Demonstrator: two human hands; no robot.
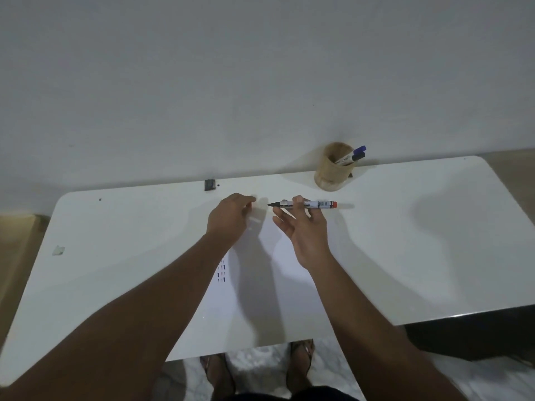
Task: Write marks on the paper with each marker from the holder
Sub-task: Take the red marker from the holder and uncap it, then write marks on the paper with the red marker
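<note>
I count three markers in all: one uncapped marker (304, 204) held level in my right hand (304, 233), and two capped markers (354, 154) leaning in the single holder (333, 170). There is one sheet of paper (272, 285), one white table (405, 241), and two hands, counting my left hand (228, 218).

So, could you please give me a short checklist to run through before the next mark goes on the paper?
1. Marker held in the right hand: ok, fingertip grip.
2. Cap off, tip bare: ok, the dark tip points left.
3. Cap kept in the left hand: cannot tell, only a hint of red at its fingertips.
4. Paper lying flat on the table: ok.
5. Free space beside the earlier marks: ok.
6. Other markers waiting in the holder: ok.
</note>
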